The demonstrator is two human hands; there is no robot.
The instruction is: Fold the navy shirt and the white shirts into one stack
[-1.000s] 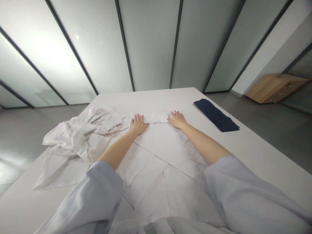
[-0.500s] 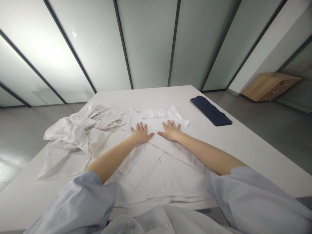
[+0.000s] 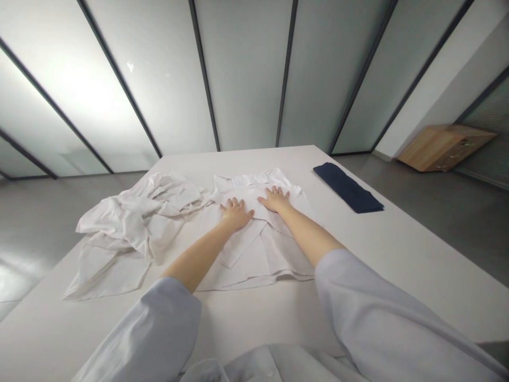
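Note:
A white shirt [image 3: 274, 249] lies spread on the white table in front of me, its sleeves folded across it and its lower hem towards me. My left hand [image 3: 237, 213] rests flat on the cloth with fingers spread, left of the middle. Slightly farther off, my right hand [image 3: 275, 199] also presses flat on the shirt, fingers apart. Neither hand grips the fabric. Past my fingers, the collar end of the shirt is creased and bunched up a little.
A crumpled heap of white cloth [image 3: 131, 217] lies on the left, against the shirt's edge. At the right of the table [image 3: 397, 254] is a folded navy cloth [image 3: 348, 187]. A wooden cabinet [image 3: 441, 148] stands on the floor beyond, and frosted glass panels [image 3: 246, 74] line the back.
The shirt has slid away from me under both hands, its hem now farther from the table's near edge. Its far end has wrinkled. The heap and navy cloth stay put.

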